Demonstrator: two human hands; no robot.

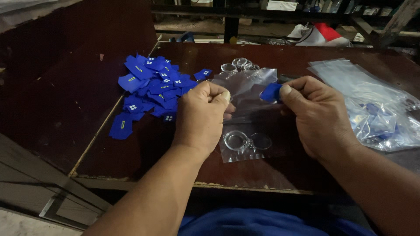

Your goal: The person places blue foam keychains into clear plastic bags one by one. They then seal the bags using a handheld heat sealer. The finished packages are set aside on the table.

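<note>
At frame centre, the left hand (202, 114) pinched the clear plastic bag (245, 102) by its mouth — thin, slippery film, best gripped at the edge — while the right hand (316, 114) pinched a light, floppy blue tag (271, 92) beside it.

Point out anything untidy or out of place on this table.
The blue tags lie in a loose, overlapping heap, and one has strayed toward the table's near edge. Nothing looks damaged or spilled.

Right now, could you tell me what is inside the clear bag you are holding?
Clear round rings sit at the bottom of the bag. The right hand pinches a blue tag at its mouth; anything behind the hands is hidden.
</note>
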